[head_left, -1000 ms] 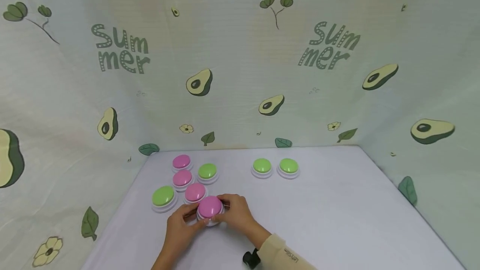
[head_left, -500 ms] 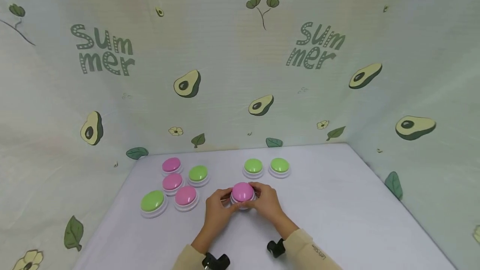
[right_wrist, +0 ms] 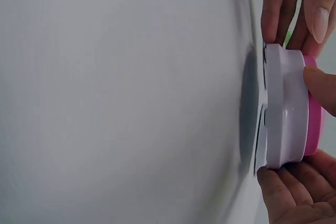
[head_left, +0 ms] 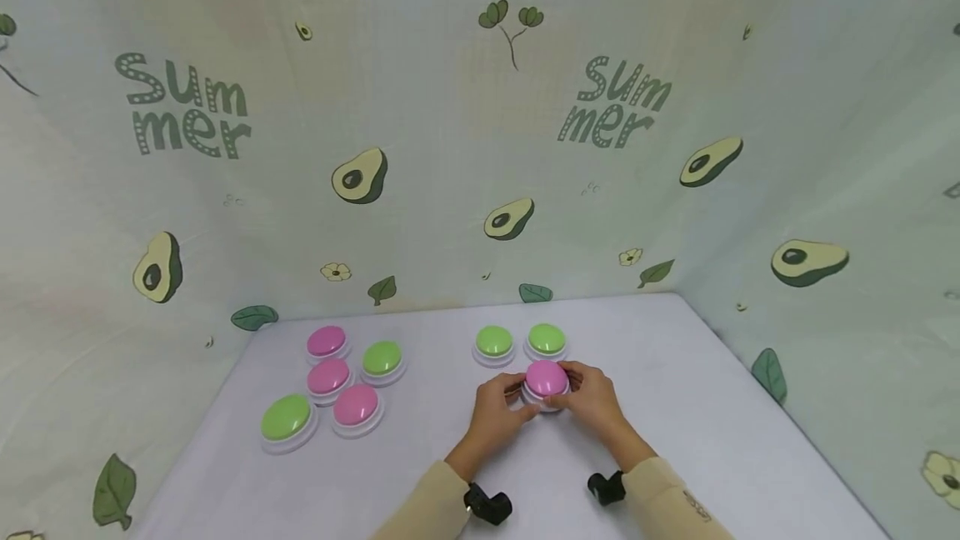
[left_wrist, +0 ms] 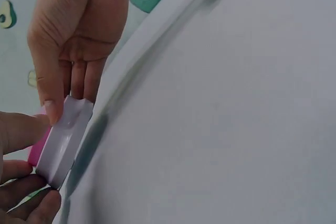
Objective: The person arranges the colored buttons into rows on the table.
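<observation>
A pink push button with a domed top and round white base is held between both hands at the right of the group. My left hand grips its left side, and my right hand grips the right side with the thumb in front. In the right wrist view the base stands on edge in the picture, with its shadow beside it on the tabletop. Just behind the held button is a green push button; another green button lies to its left.
On the left of the white tabletop stand several more buttons: pink ones in a slanting row and green ones on either side. A printed curtain hangs behind and around the table. Each wrist carries a black camera.
Both hands have carried the pink button from the front of the left group rightward to just before the two green buttons. The head view has turned slightly right.
</observation>
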`<state>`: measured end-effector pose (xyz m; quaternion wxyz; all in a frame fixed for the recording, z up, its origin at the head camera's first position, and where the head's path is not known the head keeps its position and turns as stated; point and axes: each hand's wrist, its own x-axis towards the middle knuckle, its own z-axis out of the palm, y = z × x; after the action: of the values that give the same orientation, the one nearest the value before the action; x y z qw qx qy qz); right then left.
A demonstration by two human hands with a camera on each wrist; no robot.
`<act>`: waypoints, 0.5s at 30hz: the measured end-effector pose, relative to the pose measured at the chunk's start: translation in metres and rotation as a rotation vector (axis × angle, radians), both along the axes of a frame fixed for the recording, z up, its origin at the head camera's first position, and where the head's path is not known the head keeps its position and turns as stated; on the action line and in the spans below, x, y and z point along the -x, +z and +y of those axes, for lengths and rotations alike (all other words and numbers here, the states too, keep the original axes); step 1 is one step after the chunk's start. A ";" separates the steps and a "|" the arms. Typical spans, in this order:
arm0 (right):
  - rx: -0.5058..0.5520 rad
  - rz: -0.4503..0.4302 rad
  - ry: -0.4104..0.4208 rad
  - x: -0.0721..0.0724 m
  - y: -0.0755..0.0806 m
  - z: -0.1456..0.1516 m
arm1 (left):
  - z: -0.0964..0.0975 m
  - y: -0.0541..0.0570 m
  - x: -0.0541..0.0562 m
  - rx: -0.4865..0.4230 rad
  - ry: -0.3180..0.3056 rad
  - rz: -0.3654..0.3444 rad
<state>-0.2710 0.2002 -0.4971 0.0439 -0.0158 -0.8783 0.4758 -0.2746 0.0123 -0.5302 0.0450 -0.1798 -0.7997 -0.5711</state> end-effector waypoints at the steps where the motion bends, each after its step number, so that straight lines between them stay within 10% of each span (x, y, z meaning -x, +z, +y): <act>1: -0.012 -0.003 -0.008 0.001 0.000 0.006 | 0.006 0.000 0.001 0.006 -0.019 -0.010; 15: -0.055 -0.112 -0.118 0.031 0.013 0.065 | 0.085 0.009 0.028 -0.011 -0.188 -0.202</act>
<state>-0.3022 0.2652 -0.4840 0.0230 -0.0929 -0.8897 0.4463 -0.3022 0.0969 -0.5214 -0.0887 -0.1952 -0.7766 -0.5924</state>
